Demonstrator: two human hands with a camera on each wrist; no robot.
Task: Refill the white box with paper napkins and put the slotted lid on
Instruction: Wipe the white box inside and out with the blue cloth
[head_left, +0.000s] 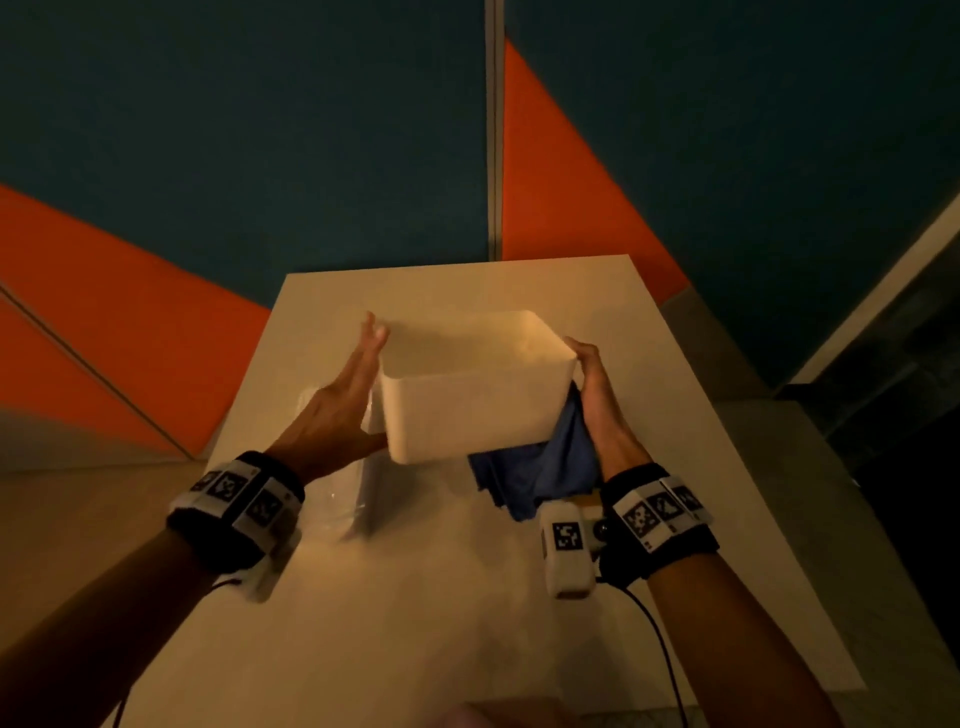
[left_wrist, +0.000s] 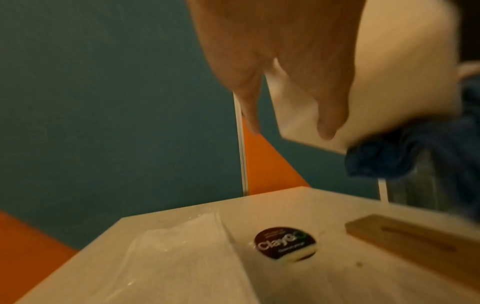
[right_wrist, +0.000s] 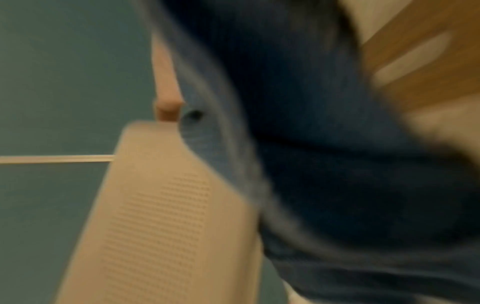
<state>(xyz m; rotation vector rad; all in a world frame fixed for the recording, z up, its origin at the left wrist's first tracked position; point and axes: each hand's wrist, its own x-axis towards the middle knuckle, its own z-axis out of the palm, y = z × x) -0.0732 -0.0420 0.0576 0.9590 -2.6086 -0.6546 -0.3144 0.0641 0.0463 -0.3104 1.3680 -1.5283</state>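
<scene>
I hold the white box (head_left: 467, 405) in the air above the table, its open top up and its inside hidden. My left hand (head_left: 358, 374) presses flat on its left wall with straight fingers (left_wrist: 298, 72). My right hand (head_left: 597, 395) is at the right wall and grips a blue cloth (head_left: 540, 467) against the box. The cloth (left_wrist: 415, 148) bunches under the box's bottom edge and hangs down. In the blurred right wrist view, one finger (right_wrist: 167, 82) reaches the corner of the box's textured underside (right_wrist: 155, 226). The wooden slotted lid (left_wrist: 420, 242) lies flat on the table.
A plastic-wrapped pack of napkins (head_left: 337, 493) lies on the white table (head_left: 467, 597) below my left hand. A round dark sticker (left_wrist: 284, 243) sits between the pack and the lid. Teal and orange wall panels stand behind the table's far edge.
</scene>
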